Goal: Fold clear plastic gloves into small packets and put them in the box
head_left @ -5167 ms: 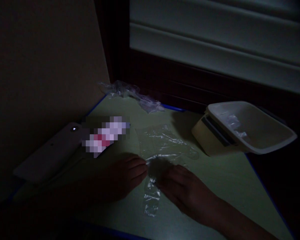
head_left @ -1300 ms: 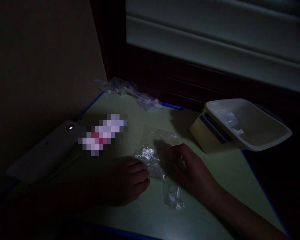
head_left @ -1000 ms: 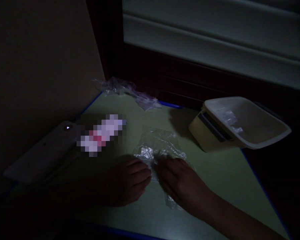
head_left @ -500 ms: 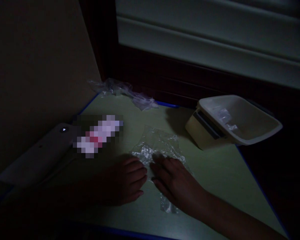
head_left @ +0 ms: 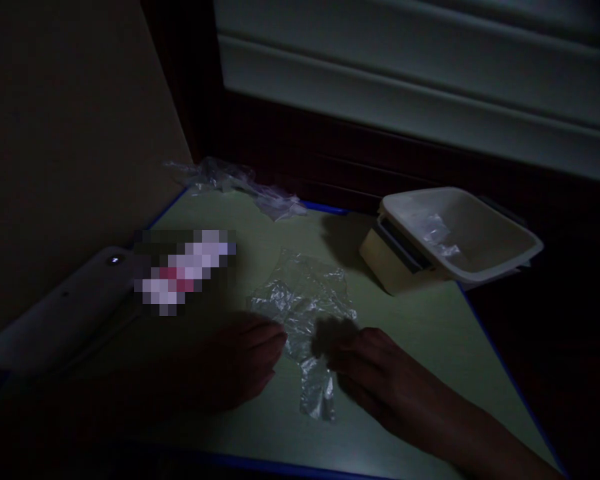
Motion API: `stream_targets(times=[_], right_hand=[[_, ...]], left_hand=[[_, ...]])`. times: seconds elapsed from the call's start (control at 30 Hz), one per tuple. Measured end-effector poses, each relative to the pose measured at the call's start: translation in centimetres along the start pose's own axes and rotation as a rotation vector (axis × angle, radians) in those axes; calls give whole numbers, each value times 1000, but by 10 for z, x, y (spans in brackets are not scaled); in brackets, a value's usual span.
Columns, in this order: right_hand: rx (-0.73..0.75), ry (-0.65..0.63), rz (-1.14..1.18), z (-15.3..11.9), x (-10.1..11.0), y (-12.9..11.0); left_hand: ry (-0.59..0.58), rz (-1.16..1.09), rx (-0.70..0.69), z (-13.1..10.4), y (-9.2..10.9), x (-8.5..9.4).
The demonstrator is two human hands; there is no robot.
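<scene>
A crumpled clear plastic bag point(head_left: 305, 300) lies spread on the pale green table point(head_left: 405, 400), one narrow strip of it pointing toward the near edge. At the bag's left edge is my left hand point(head_left: 247, 363), dim, its fingers together and curled; whether it pinches the film cannot be made out. My right hand point(head_left: 375, 370) is just right of the bag, fingers bent and drawn together, their tips in shadow. What the right fingertips hold, if anything, is hidden.
A cream bin point(head_left: 395, 267) with clear plastic inside leans at the table's right edge. More crumpled clear plastic point(head_left: 230, 180) lies along the back edge. A pale flat device point(head_left: 60, 307) and a pixelated lit patch point(head_left: 185, 270) are at left.
My right hand has moved right and slightly down off the film, its fingers more bent. More of the plastic bag shows between the hands. The whole view has shifted slightly.
</scene>
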State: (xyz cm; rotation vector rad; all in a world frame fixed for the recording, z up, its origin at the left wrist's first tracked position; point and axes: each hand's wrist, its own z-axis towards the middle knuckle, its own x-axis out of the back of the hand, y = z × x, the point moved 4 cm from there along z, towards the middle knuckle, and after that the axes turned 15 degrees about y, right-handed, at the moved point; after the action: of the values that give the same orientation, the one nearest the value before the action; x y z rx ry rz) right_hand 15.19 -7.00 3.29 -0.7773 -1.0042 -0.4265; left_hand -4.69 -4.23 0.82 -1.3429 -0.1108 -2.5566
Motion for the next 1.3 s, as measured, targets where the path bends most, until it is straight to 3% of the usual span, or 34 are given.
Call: stream_targets(times=[0.2, 0.4, 0.57, 0.77, 1.07, 1.2, 1.3], right_hand=[[-46, -51, 72, -3, -7, -6], [-84, -10, 136, -3, -18, -13], [-143, 33, 284, 7, -5, -16], [-231, 121, 290, 25, 17, 0], [-150, 42, 227, 73, 7, 18], [-88, 83, 153, 74, -9, 22], [5, 113, 79, 68, -19, 19]], left_hand=[[-50, -33, 23, 20, 11, -4], [5, -85, -16, 13, 7, -16], [36, -100, -12, 9, 7, -16], [27, -105, -20, 10, 8, -12], [56, -68, -66, 14, 9, -8], [100, -59, -64, 16, 11, -4], [60, -36, -92, 14, 15, -2]])
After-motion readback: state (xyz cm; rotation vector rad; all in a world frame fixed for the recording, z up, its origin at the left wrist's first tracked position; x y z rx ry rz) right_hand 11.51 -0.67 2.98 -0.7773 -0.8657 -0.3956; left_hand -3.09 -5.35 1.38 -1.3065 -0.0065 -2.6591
